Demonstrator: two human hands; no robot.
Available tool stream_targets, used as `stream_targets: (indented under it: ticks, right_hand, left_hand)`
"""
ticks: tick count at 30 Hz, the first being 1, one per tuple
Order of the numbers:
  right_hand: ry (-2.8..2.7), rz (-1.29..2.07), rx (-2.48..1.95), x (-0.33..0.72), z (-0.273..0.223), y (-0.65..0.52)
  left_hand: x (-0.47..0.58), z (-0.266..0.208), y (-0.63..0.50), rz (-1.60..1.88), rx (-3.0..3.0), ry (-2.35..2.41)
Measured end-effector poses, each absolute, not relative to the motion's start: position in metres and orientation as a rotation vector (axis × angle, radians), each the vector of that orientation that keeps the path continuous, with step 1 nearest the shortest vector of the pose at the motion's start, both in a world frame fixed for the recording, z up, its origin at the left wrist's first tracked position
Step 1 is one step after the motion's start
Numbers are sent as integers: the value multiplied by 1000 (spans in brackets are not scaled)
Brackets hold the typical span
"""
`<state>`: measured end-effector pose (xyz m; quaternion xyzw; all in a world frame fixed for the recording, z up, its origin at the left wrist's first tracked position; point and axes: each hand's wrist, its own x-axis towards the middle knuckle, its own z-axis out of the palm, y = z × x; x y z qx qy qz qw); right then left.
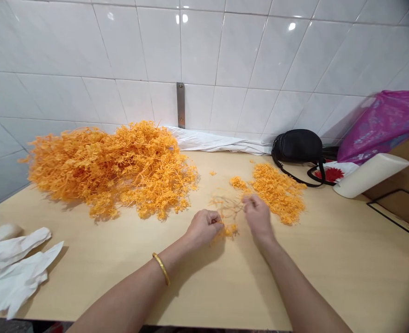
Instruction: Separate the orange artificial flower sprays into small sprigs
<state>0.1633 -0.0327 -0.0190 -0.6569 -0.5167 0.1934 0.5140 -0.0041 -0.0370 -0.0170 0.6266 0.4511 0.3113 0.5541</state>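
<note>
My left hand is pinched closed on a small sprig of orange plastic flowers, just above the tabletop. My right hand, slightly smeared by motion, is closed on thin orange-brown stems that stretch between the two hands. A big heap of orange plastic flower sprays lies beyond my left hand. Right behind my right hand spreads a smaller, flatter pile of loose orange blossoms. The fingertips of both hands are partly hidden.
White cloth gloves lie on the table at the left. At the back right are a black bag with its strap, a cream-coloured roll and a purple plastic bag. Tiled wall closes off the back.
</note>
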Motion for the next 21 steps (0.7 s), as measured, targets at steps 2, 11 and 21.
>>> stream_targets:
  ticks: [2,11,21]
  right_hand:
    - [-1148,285,-1691,182,-18,-31]
    - [-1478,65,-1519,164,-4,-52]
    - [-1511,766,-1382,137,-11,-50]
  left_hand:
    - [-5,-17,-38,773,1454,1032]
    - [-9,-16,-27,914,1289,1025]
    - [-1,-4,-38,833,1253,918]
